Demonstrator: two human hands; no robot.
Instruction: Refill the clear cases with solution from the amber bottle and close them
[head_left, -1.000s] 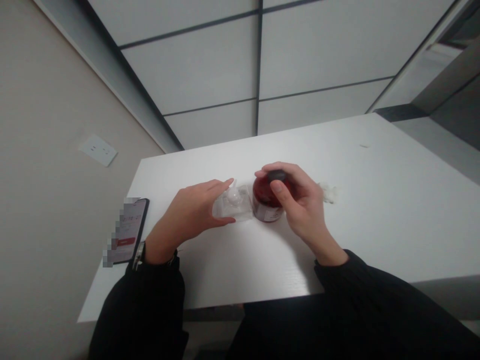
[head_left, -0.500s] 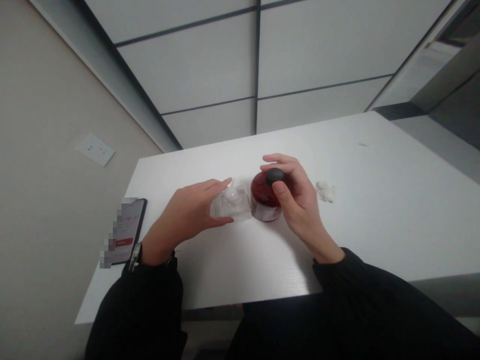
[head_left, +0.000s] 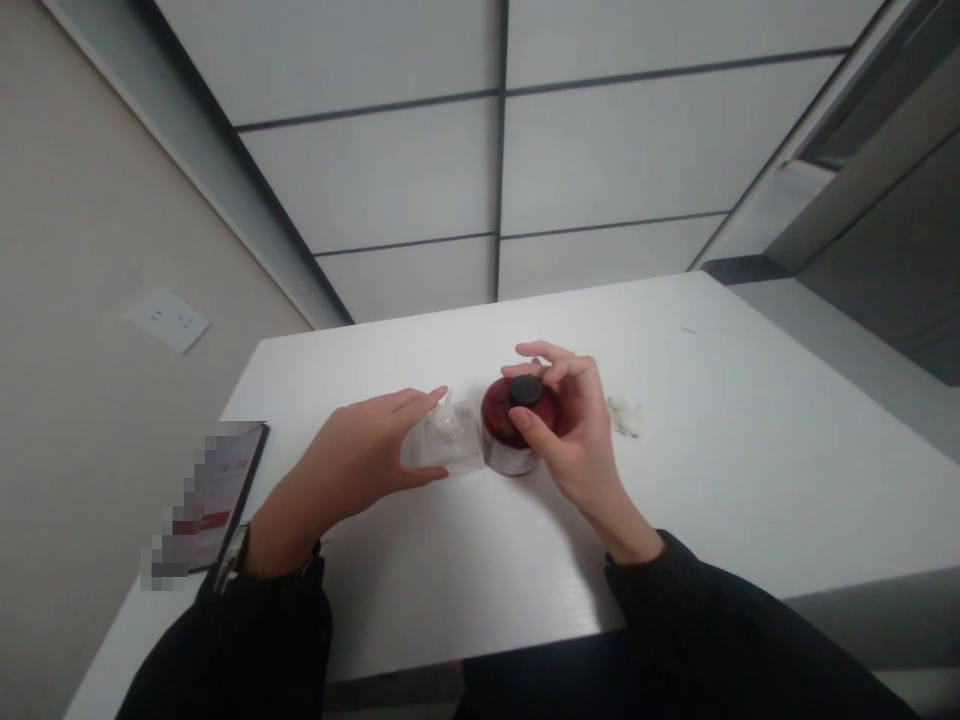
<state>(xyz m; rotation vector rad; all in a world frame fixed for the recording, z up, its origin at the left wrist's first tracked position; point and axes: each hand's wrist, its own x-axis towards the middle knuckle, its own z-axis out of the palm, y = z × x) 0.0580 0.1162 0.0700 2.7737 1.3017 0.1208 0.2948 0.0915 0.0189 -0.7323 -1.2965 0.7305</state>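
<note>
A squat bottle (head_left: pixel 510 458) of dark red see-through material, with a pale label low on its front, stands upright on the white table. Its round black cap (head_left: pixel 525 390) sits between the thumb and index finger of my right hand (head_left: pixel 574 425), while the other fingers are loosely spread behind. Just to the left is a clear, square-sided bottle (head_left: pixel 465 445) with a whitish pump top (head_left: pixel 447 422). My left hand (head_left: pixel 364 445) spans this clear bottle, thumb at its near side and fingers at its far side. My palm hides its left part.
A phone (head_left: pixel 214 500) with a lit screen lies by my left wrist at the table's left edge. Crumpled white tissue (head_left: pixel 625 415) is right of the red bottle. A small pale scrap (head_left: pixel 688 330) lies farther back. Panelled doors (head_left: pixel 405 180) rise behind the table (head_left: pixel 712 480).
The camera view has tilted up a little, so everything sits lower in the picture. My right-hand fingers have shifted slightly around the black cap. Both bottles stay side by side.
</note>
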